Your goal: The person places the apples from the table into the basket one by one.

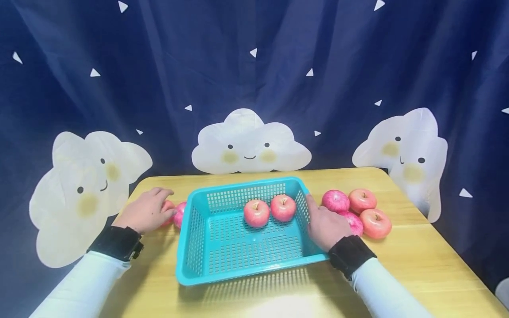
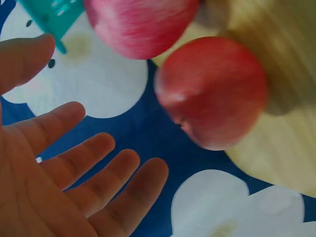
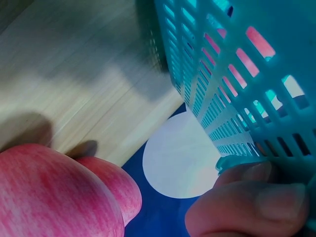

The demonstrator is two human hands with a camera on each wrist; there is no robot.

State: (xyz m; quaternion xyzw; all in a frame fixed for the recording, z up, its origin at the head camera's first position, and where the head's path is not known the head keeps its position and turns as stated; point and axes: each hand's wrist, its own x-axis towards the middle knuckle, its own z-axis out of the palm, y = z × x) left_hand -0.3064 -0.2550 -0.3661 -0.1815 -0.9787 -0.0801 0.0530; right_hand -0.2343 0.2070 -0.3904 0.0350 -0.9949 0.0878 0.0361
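A turquoise plastic basket [image 1: 226, 229] stands in the middle of the head view with two red apples inside, a left apple [image 1: 256, 213] and a right apple [image 1: 283, 208]. My right hand [image 1: 328, 226] grips the basket's right rim; its curled fingers [image 3: 247, 210] show against the outer side in the right wrist view. Left of the basket, my left hand [image 1: 145, 211] hovers by a red apple [image 2: 212, 94] with spread fingers. A gap separates them in the left wrist view. Beside that apple, a pinker apple [image 2: 143, 24] sits close to the basket's left wall.
Right of the basket, several apples cluster on the wooden table [image 1: 413, 256]: two pink ones, including a rear pink apple [image 1: 336, 201], and two paler red ones, including a front red apple [image 1: 375, 223]. A dark blue curtain [image 1: 246, 88] with clouds hangs behind the table.
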